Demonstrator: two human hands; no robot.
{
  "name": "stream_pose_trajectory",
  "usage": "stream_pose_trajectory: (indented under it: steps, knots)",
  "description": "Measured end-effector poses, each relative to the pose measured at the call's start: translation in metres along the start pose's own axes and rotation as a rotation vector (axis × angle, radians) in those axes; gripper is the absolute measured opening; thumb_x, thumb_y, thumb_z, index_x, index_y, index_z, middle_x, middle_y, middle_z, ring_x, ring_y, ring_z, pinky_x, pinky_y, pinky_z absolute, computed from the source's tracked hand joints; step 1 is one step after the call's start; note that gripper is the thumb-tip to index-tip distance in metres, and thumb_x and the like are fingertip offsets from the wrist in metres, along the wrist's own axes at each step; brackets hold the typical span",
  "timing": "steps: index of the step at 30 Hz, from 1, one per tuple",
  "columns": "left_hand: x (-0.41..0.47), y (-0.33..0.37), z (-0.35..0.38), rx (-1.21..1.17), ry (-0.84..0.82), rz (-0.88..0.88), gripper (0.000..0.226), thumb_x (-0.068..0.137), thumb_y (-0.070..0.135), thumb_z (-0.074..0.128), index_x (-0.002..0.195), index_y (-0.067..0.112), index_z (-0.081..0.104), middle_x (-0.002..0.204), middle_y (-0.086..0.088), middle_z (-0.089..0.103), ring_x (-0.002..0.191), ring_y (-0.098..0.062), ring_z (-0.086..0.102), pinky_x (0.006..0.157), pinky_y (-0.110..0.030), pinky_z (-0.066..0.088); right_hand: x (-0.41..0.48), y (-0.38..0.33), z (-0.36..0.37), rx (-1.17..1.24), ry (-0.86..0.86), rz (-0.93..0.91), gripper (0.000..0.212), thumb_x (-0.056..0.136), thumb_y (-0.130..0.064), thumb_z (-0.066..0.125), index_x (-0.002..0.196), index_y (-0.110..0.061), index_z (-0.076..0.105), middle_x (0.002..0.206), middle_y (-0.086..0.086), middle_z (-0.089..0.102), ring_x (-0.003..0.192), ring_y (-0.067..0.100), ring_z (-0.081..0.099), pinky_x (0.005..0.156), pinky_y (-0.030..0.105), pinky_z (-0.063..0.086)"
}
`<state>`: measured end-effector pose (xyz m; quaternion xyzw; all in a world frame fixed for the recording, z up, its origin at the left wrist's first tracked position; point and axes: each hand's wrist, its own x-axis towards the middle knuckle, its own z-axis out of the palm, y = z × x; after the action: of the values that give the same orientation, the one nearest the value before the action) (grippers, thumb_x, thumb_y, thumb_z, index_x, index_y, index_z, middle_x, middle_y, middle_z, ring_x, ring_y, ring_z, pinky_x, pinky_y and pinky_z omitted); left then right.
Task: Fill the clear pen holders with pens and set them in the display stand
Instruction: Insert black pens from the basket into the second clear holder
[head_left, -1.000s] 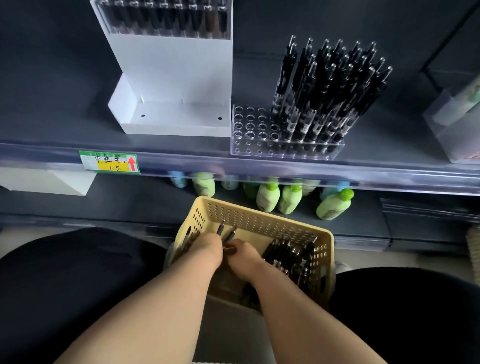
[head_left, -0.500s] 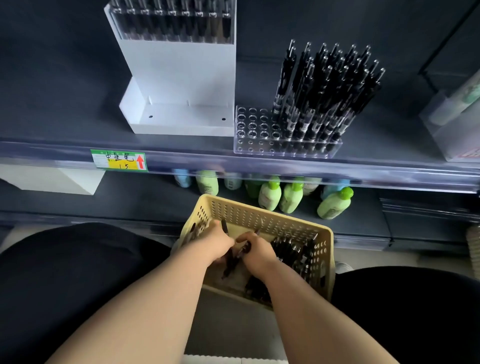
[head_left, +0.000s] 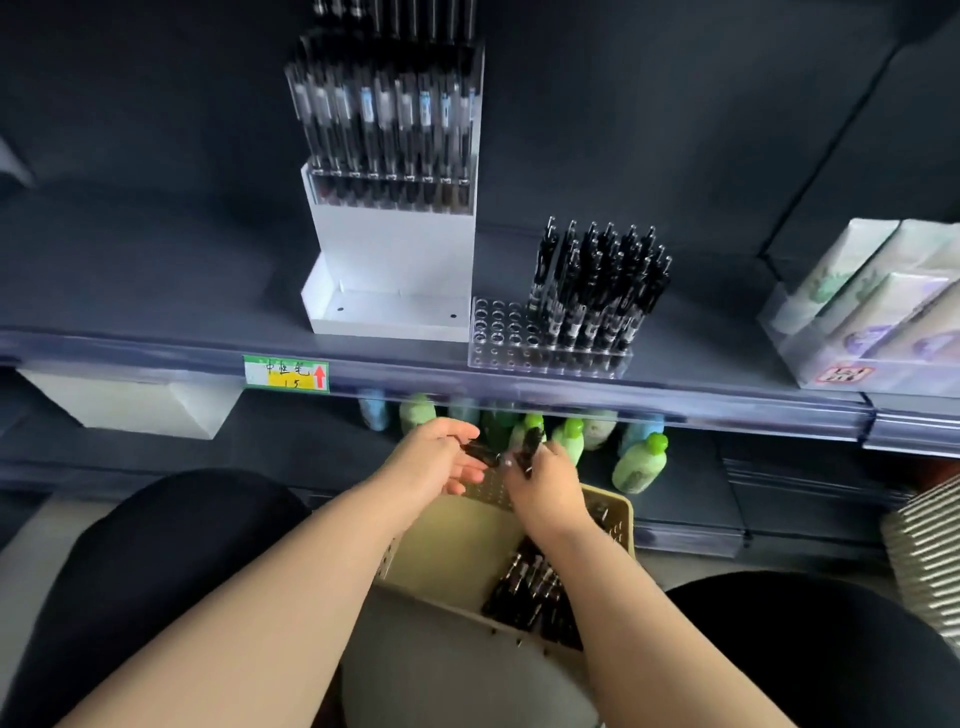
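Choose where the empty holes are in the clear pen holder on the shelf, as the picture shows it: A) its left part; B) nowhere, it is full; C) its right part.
A: the clear pen holder shows bare holes at left; black pens fill the rest.

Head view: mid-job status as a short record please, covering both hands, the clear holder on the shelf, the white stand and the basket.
left hand: above the basket, holds dark pens
right hand: beside the left hand, grips the same dark pens
clear pen holder: on the shelf beside the stand; right part filled, left holes empty
display stand: upper tier holds a filled holder; lower tray holds none
basket: between the knees, loose pens inside
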<state>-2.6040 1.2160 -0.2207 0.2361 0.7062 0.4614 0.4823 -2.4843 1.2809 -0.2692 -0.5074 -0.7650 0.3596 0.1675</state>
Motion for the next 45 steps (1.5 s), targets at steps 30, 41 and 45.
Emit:
stream_pose_trajectory:
  steps: [30, 41, 45]
  knots:
    - [0.042, 0.119, 0.001, 0.156, 0.274, 0.864, 0.031, 0.076, 0.021, 0.074, 0.099, 0.033, 0.057, 0.085, 0.008, 0.07, 0.082, -0.003, 0.065, 0.08, -0.022, 0.052, 0.085, -0.124, -0.167, 0.096, 0.467, -0.48, 0.014, 0.083, -0.03, 0.064, 0.083, -0.032, 0.05, 0.064, -0.02, 0.055, 0.062, -0.014, 0.052, 0.057, -0.001, 0.035]
    - [0.048, 0.108, 0.007, 0.133, 0.254, 0.833, 0.023, 0.082, 0.013, 0.068, 0.098, 0.025, 0.058, 0.088, 0.009, 0.067, 0.082, -0.006, 0.065, 0.074, -0.019, 0.052, 0.091, -0.124, -0.158, 0.091, 0.448, -0.541, 0.009, 0.087, -0.025, 0.06, 0.09, -0.028, 0.052, 0.063, -0.02, 0.056, 0.066, -0.008, 0.054, 0.058, 0.002, 0.038]
    - [0.048, 0.106, 0.01, 0.165, 0.253, 0.836, 0.02, 0.083, 0.016, 0.066, 0.102, 0.017, 0.059, 0.087, 0.007, 0.067, 0.082, -0.005, 0.064, 0.075, -0.018, 0.051, 0.096, -0.12, -0.154, -0.002, 0.409, -0.492, 0.008, 0.087, -0.03, 0.061, 0.089, -0.031, 0.053, 0.061, -0.021, 0.055, 0.069, -0.006, 0.055, 0.058, 0.012, 0.042]
